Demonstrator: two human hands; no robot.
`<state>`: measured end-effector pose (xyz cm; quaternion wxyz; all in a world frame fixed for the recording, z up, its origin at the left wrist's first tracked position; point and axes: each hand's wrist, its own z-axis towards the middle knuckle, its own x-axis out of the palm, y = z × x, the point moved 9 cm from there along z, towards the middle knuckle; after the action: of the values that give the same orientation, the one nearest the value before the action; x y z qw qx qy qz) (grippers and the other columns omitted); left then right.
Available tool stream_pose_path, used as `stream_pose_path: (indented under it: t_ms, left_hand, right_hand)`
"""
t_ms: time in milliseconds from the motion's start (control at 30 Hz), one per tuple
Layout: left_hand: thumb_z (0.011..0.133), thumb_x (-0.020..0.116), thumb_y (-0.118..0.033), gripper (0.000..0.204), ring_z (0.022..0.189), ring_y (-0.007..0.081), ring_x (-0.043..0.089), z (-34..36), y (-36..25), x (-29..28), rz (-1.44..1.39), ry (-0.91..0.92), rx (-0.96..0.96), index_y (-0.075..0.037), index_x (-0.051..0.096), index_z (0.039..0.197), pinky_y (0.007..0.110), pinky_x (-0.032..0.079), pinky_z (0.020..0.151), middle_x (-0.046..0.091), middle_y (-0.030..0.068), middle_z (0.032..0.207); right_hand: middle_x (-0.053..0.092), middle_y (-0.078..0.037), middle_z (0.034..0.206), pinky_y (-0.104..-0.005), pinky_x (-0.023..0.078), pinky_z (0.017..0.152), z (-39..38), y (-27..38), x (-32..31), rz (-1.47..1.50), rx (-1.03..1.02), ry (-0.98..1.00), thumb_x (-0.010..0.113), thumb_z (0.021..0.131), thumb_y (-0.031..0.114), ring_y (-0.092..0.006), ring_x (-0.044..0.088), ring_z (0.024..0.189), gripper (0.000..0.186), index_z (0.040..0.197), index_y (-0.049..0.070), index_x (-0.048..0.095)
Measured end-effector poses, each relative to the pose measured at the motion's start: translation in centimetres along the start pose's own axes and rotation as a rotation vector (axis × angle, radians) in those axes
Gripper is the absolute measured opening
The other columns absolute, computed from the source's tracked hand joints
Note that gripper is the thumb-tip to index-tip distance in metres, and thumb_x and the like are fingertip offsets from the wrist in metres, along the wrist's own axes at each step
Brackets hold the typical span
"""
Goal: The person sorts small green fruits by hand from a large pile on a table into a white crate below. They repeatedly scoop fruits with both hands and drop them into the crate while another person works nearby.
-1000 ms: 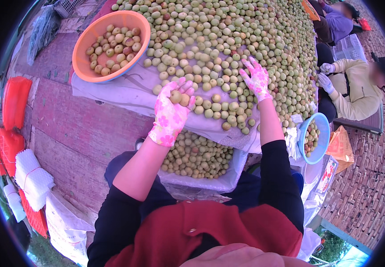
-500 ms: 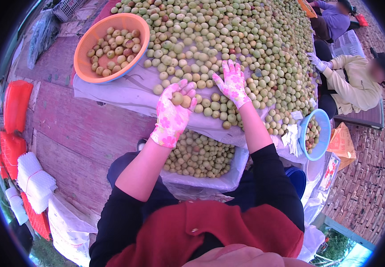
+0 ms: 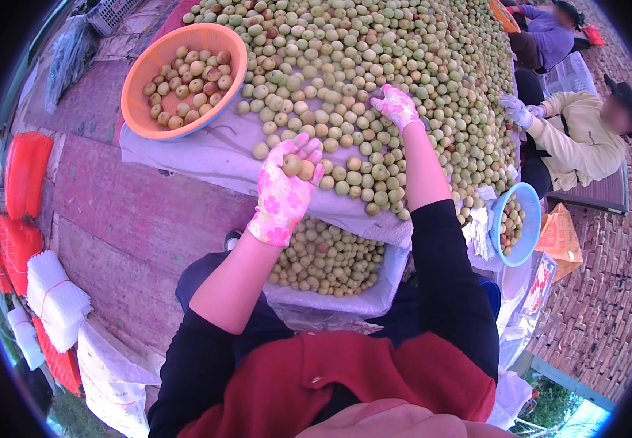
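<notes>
My left hand [image 3: 284, 198], in a white glove with pink flowers, is turned palm up over the near table edge. Two small round yellowish-brown fruits [image 3: 298, 168] rest in its curled fingers. Farther right and forward, my right hand [image 3: 399, 109] in a matching glove reaches into the broad heap of greenish round fruits [image 3: 374, 55]. Its fingers are bent down among them; anything under the fingertips is hidden. Below the table edge, between my legs, a lined bin [image 3: 397, 270] holds many more such fruits.
An orange basket [image 3: 132, 80] with browner fruits stands at the table's left corner. A blue basket [image 3: 533, 219] with some fruits is at the right. A co-worker [image 3: 579, 139] sits beyond the right edge, another person [image 3: 549, 36] farther back. Red nets [image 3: 27, 175] and foam sleeves [image 3: 56, 292] lie left.
My right hand has moved forward and slightly right over the heap, and its spread fingers have curled in. Several fruits have rolled toward the near edge. The left hand stays put with its two fruits.
</notes>
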<state>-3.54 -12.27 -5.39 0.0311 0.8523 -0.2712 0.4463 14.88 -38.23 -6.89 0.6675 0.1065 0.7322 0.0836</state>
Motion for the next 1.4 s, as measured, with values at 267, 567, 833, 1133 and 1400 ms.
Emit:
stream_pose_path:
  t_ms: [267, 567, 833, 1133, 1400]
  left_hand:
    - [0.095, 0.05, -0.027, 0.037, 0.113, 0.0204, 0.054, 0.3, 0.2, 0.1, -0.004, 0.005, -0.012, -0.006, 0.055, 0.125, 0.037, 0.045, 0.092, 0.058, 0.0081, 0.123]
    - [0.095, 0.049, -0.026, 0.038, 0.115, 0.0209, 0.053, 0.9, -0.1, -0.1, -0.011, 0.055, -0.007, -0.006, 0.053, 0.127, 0.037, 0.045, 0.092, 0.056, 0.0084, 0.126]
    - [0.095, 0.049, -0.026, 0.039, 0.119, 0.0215, 0.053, 0.7, 0.2, 0.3, -0.001, 0.048, -0.01, -0.006, 0.053, 0.128, 0.037, 0.045, 0.091, 0.056, 0.008, 0.128]
    - [0.095, 0.049, -0.026, 0.038, 0.118, 0.0207, 0.053, 0.4, 0.0, 0.5, -0.003, 0.049, -0.011, -0.007, 0.054, 0.127, 0.036, 0.045, 0.09, 0.057, 0.008, 0.127]
    - [0.094, 0.051, -0.025, 0.035, 0.112, 0.0197, 0.056, 1.1, -0.3, -0.4, -0.012, 0.073, -0.012, -0.007, 0.056, 0.124, 0.036, 0.047, 0.087, 0.059, 0.0077, 0.121]
  right_hand:
    - [0.061, -0.016, 0.119, -0.0443, 0.048, 0.09, 2.8, -0.6, -0.9, -0.038, 0.072, -0.186, 0.056, 0.088, 0.032, -0.0339, 0.06, 0.108, 0.036, 0.116, 0.011, 0.064]
    - [0.06, -0.017, 0.117, -0.0451, 0.049, 0.087, 0.0, -0.2, -2.4, -0.004, -0.011, -0.091, 0.057, 0.087, 0.028, -0.0343, 0.061, 0.105, 0.033, 0.115, 0.013, 0.064]
    - [0.06, -0.017, 0.116, -0.0458, 0.051, 0.084, -0.7, 6.3, -1.1, 0.11, -0.184, -0.216, 0.058, 0.086, 0.025, -0.0346, 0.062, 0.103, 0.032, 0.115, 0.014, 0.064]
    - [0.059, -0.018, 0.114, -0.0467, 0.052, 0.081, 1.4, 9.5, 0.6, -0.061, -0.173, -0.022, 0.059, 0.084, 0.021, -0.035, 0.063, 0.1, 0.031, 0.114, 0.015, 0.064]
    - [0.061, -0.018, 0.109, -0.0458, 0.054, 0.076, 4.4, 13.7, 4.6, -0.393, -0.183, -0.012, 0.057, 0.085, 0.014, -0.0346, 0.065, 0.096, 0.027, 0.112, 0.015, 0.064]
